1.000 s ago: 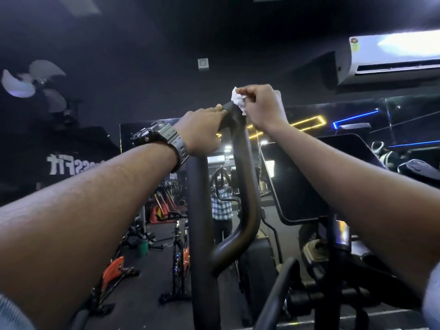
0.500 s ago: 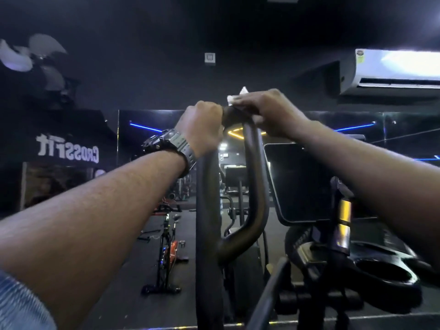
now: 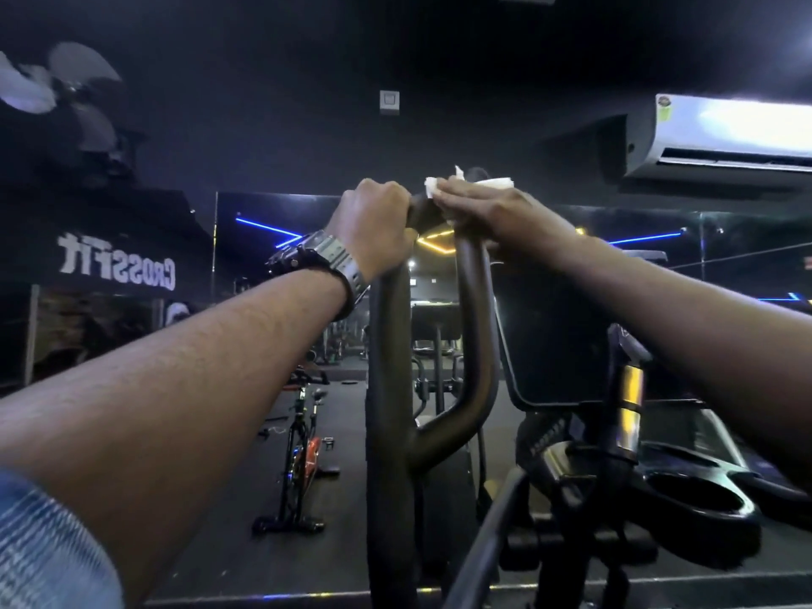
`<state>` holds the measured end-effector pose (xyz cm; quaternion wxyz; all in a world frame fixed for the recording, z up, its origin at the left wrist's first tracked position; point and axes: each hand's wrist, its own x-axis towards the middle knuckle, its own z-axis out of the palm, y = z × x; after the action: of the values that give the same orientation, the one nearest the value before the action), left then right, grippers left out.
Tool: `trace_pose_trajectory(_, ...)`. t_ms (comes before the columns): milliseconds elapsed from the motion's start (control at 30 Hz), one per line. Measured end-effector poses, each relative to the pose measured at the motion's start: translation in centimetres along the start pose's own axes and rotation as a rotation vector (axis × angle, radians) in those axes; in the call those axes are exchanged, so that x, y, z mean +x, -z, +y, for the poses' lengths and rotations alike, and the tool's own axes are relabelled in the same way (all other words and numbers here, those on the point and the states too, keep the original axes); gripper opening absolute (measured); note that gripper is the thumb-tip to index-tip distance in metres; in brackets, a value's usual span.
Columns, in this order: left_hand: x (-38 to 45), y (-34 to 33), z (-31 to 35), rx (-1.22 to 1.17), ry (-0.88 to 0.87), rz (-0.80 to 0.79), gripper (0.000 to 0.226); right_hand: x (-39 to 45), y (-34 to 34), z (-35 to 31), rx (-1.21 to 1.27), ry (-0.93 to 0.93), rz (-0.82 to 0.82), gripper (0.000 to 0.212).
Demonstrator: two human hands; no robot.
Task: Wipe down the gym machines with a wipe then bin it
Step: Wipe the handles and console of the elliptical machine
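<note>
A dark looped handlebar [image 3: 476, 327] of a gym machine rises in front of me. My left hand [image 3: 373, 226], with a watch on the wrist, grips the top left of the loop. My right hand [image 3: 487, 208] lies over the top right of the loop and holds a white wipe [image 3: 494, 182] against the bar. Bits of the wipe stick out above and left of the fingers; the rest is hidden under the hand.
The machine's dark console screen [image 3: 549, 345] and a cup holder [image 3: 698, 503] sit to the right. An exercise bike [image 3: 303, 454] stands on the floor beyond. A mirror wall [image 3: 263, 257] is ahead, an air conditioner [image 3: 725, 134] up right, a fan [image 3: 57, 81] up left.
My right hand has turned from pinching the wipe at the bar's top to lying flatter over the top right of the loop. The view has shifted; my left hand keeps its grip.
</note>
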<state>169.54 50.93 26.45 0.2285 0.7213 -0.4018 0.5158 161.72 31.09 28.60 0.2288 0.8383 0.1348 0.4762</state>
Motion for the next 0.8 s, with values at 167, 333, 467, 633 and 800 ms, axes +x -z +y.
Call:
trace_pose_trajectory(167, 0.2, -0.2, 0.2, -0.009, 0.041, 0.026, 0.02, 3.8, -0.3, -1.6, 0.01, -0.21, 0.067, 0.058)
trace_pose_trajectory(333, -0.2, -0.3, 0.1, -0.035, 0.07, 0.052, 0.02, 1.7, -0.5, -2.9, 0.064, -0.043, 0.123, 0.035)
trace_pose_trajectory(467, -0.3, -0.4, -0.1, -0.029, 0.072, 0.062, 0.025, 1.2, 0.3, -0.5, -0.088, -0.138, 0.178, 0.027)
trace_pose_trajectory(633, -0.4, -0.6, -0.3, -0.037, 0.059, 0.088, 0.025, 5.8, 1.0, -2.0, -0.135, -0.301, 0.019, 0.029)
trace_pose_trajectory(800, -0.4, -0.5, -0.3, -0.023, 0.063, 0.107, 0.025, 7.4, 1.4, -3.8, 0.0, -0.27, -0.19, 0.027)
